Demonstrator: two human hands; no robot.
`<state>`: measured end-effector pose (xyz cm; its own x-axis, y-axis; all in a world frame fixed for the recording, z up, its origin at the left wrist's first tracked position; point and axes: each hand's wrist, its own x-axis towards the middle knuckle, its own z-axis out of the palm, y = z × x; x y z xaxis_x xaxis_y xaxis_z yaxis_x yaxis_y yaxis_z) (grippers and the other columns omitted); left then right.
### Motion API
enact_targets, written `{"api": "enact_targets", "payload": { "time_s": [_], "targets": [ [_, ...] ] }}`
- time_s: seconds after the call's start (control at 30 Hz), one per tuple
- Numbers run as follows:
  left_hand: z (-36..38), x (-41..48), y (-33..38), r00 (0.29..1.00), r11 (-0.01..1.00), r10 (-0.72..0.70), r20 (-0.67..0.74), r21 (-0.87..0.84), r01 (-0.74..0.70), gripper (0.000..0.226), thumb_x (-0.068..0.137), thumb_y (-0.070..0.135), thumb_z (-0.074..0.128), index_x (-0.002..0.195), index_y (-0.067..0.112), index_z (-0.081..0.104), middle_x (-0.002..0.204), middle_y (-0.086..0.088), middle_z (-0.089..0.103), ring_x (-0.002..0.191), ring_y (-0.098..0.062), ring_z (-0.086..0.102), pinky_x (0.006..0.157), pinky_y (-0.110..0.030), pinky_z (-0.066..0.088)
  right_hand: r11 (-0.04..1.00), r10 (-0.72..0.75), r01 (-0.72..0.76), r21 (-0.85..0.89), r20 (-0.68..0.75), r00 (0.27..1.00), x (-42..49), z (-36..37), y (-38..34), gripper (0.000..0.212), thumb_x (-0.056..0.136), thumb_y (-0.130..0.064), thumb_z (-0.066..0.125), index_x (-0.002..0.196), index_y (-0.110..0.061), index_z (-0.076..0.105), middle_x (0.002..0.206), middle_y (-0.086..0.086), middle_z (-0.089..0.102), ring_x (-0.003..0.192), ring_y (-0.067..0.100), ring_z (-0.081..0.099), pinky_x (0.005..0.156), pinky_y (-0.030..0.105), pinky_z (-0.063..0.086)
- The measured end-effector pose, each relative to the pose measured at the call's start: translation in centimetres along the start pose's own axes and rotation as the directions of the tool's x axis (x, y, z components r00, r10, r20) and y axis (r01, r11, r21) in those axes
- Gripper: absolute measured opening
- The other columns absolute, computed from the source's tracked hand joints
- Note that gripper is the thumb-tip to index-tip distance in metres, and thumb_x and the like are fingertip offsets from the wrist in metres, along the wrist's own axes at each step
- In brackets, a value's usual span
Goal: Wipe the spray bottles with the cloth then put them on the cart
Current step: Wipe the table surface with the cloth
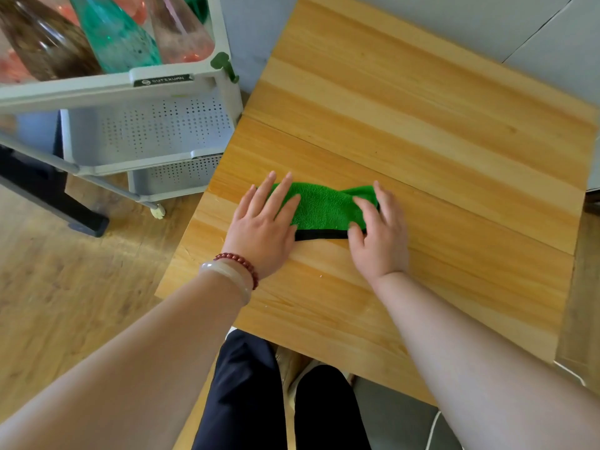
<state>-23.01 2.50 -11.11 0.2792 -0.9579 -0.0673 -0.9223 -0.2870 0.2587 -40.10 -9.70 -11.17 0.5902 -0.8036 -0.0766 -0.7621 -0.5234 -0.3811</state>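
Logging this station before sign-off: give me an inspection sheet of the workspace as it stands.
Surface: wooden table, a seam across it.
Job's things: green cloth folded flat on the table; bottles in the top tray of the cart, left of the table.
Clutter: nothing seen.
Grippers: left hand flat on the cloth's left end; right hand on its right end, pinch unclear.
Cables: white cable near the floor, lower right.
Surroundings: wood floor; green hook on the cart.

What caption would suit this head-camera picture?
Left hand and right hand press a green cloth onto the table beside the cart.
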Motion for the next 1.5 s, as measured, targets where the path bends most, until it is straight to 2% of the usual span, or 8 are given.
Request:
{"api": "enact_targets", "payload": {
  "time_s": [0.1, 0.2, 0.43, 0.57, 0.77, 1.07, 1.33, 1.5],
  "targets": [
    [0.9, 0.9, 0.6, 0.972, 0.994, -0.09, 0.216, 0.074, 0.075, 0.067, 0.1, 0.054, 0.016, 0.158, 0.021, 0.006, 0.166, -0.008, -0.009, 0.153, -0.029, -0.007, 0.122, -0.046, -0.002, 0.986, 0.021, 0.041, -0.162, 0.36, 0.933, 0.6, 0.4, -0.4, 0.061, 0.103, -0.052, 0.023, 0.156, -0.03, 0.004, 0.164, 0.002, -0.014, 0.15, 0.023, -0.014, 0.121, 0.045, -0.005],
    [1.7, -0.4, 0.1, 0.919, 0.98, -0.186, 0.348, 0.135, 0.148, 0.07, 0.098, 0.06, 0.009, 0.155, 0.028, -0.015, 0.156, -0.003, -0.034, 0.149, -0.025, -0.024, 0.121, -0.044, -0.012, 0.946, 0.124, 0.037, -0.323, 0.466, 0.876, 0.2, 0.4, -0.2, 0.062, 0.098, -0.06, 0.003, 0.151, -0.036, -0.02, 0.159, -0.001, -0.029, 0.148, 0.019, -0.023, 0.12, 0.045, -0.014],
    [-0.3, 0.6, 0.7, 0.958, 0.985, -0.163, 0.235, 0.09, 0.145, 0.066, 0.098, 0.051, 0.005, 0.158, 0.025, 0.007, 0.166, -0.003, -0.011, 0.153, -0.027, -0.011, 0.119, -0.043, -0.014, 0.987, 0.137, -0.128, -0.097, 0.091, 0.986, 2.5, -0.8, 0.0, 0.05, 0.106, -0.041, 0.026, 0.154, -0.029, 0.024, 0.164, 0.003, 0.015, 0.15, 0.025, 0.015, 0.119, 0.043, 0.015],
    [1.1, 2.0, 0.7, 0.931, 0.988, -0.144, 0.337, 0.106, 0.114, 0.066, 0.103, 0.054, 0.014, 0.154, 0.028, -0.018, 0.16, -0.007, -0.03, 0.15, -0.028, -0.023, 0.12, -0.042, -0.013, 0.954, 0.296, -0.298, 0.039, 0.051, 0.954, 5.5, -0.5, 0.1, 0.024, 0.099, -0.025, 0.054, 0.118, -0.015, 0.066, 0.142, 0.004, 0.048, 0.134, 0.026, 0.038, 0.109, 0.036, 0.031],
    [1.6, 1.3, 0.3, 0.919, 0.986, -0.146, 0.365, 0.133, 0.104, 0.066, 0.099, 0.06, 0.009, 0.147, 0.034, -0.028, 0.146, -0.005, -0.043, 0.148, -0.032, -0.026, 0.121, -0.049, -0.012, 0.888, 0.43, -0.422, 0.184, -0.004, 0.903, 7.2, -1.1, 0.4, 0.023, 0.096, -0.036, 0.058, 0.108, -0.016, 0.059, 0.104, -0.001, 0.06, 0.104, 0.025, 0.057, 0.088, 0.04, 0.048],
    [2.0, 1.6, 1.2, 0.933, 0.984, -0.161, 0.322, 0.124, 0.127, 0.064, 0.1, 0.056, 0.006, 0.154, 0.031, -0.018, 0.15, 0.002, -0.037, 0.15, -0.024, -0.021, 0.119, -0.051, -0.012, 0.832, 0.463, -0.434, 0.347, -0.002, 0.886, 5.3, -1.3, -0.4, 0.022, 0.1, -0.031, 0.052, 0.088, -0.014, 0.044, 0.07, -0.005, 0.046, 0.066, 0.021, 0.046, 0.056, 0.035, 0.031],
    [0.7, -0.4, -2.1, 0.967, 0.98, -0.198, 0.158, 0.05, 0.192, 0.064, 0.099, 0.047, 0.012, 0.155, 0.019, 0.027, 0.164, -0.007, 0.015, 0.152, -0.028, 0.012, 0.121, -0.048, 0.008, 0.855, 0.237, -0.177, 0.487, -0.064, 0.969, 3.4, -1.0, -5.6, 0.011, 0.095, -0.021, 0.062, 0.105, -0.015, 0.063, 0.098, -0.006, 0.063, 0.086, 0.009, 0.055, 0.072, 0.018, 0.039],
    [-0.3, -1.6, -4.7, 0.959, 0.966, -0.257, 0.121, 0.04, 0.254, 0.066, 0.098, 0.045, 0.011, 0.155, 0.018, 0.029, 0.164, -0.006, 0.018, 0.152, -0.025, 0.011, 0.121, -0.047, 0.006, 0.866, 0.107, -0.098, 0.491, 0.01, 0.994, 1.9, 0.9, -9.8, 0.018, 0.096, -0.014, 0.059, 0.113, -0.014, 0.066, 0.111, -0.001, 0.07, 0.1, 0.018, 0.065, 0.082, 0.032, 0.052]
  ]
}}
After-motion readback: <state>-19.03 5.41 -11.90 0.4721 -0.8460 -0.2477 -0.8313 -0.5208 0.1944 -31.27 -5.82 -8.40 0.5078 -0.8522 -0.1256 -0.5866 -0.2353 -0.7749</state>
